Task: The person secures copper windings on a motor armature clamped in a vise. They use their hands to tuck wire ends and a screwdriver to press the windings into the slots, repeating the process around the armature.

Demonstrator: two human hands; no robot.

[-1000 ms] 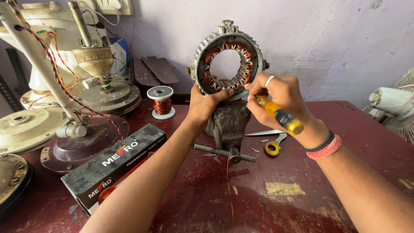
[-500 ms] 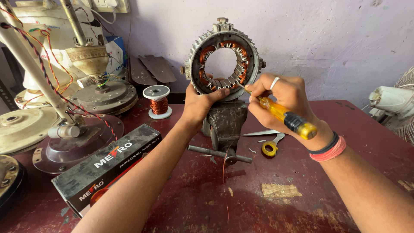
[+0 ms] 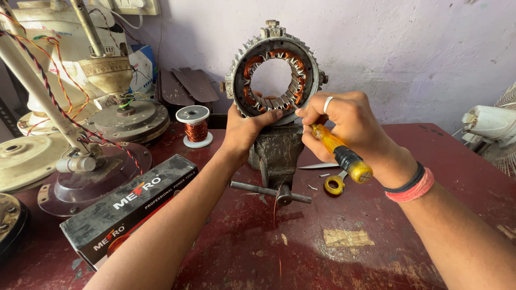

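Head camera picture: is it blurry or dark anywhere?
Head view: bright, even light; the ring-shaped motor core in the vise is sharp, both hands too; soft shadows on the red table; picture edges bend a little.

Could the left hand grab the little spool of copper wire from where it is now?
Probably yes. The left hand rests on the round metal motor ring in the grey vise. The white spool of copper wire stands just to its left on the red table, nothing between.
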